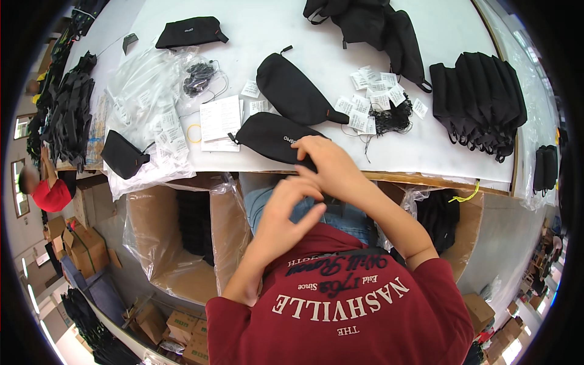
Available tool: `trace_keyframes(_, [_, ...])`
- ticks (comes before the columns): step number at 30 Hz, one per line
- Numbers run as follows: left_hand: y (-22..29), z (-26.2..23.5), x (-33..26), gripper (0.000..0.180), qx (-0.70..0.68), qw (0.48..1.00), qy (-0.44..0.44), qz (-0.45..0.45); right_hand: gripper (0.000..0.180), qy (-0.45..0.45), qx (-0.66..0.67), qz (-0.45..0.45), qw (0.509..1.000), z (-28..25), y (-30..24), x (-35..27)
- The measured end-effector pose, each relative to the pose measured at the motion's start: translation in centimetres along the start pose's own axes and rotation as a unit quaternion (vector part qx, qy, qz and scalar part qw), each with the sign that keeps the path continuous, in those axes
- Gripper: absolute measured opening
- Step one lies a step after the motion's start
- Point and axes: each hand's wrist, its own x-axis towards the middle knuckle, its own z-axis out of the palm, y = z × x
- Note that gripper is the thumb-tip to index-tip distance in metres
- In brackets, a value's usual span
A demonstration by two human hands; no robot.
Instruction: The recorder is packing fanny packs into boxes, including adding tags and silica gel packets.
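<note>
A black waist bag (271,137) with a small white logo lies at the near edge of the white table (426,152). My right hand (331,163) covers its near end and grips it at the table's edge. My left hand (285,210) is just below, with its fingers curled up to meet the right hand's fingers; whether it pinches part of the bag is hidden. A second black waist bag (292,91) lies just behind the first one.
White paper tags (374,97) with black strings lie scattered on the right. Stacks of black bags (480,100) sit far right and at the back. Clear plastic sleeves (146,103) are heaped on the left. Lined cardboard boxes (176,243) stand under the table.
</note>
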Motion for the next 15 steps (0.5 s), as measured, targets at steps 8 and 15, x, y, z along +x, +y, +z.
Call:
trace_keyframes(8, [-2.8,-1.7,1.2,0.033,0.341,0.931,0.074,0.11,0.012,0.065,0.12,0.038,0.99,-3.4,-2.2,-2.6])
trace_keyframes(15, [-3.3,-2.0,1.2,0.039,0.33,0.921,0.115,0.17,0.012,0.108,0.104,0.001,0.989,-4.7,-4.1,-3.6])
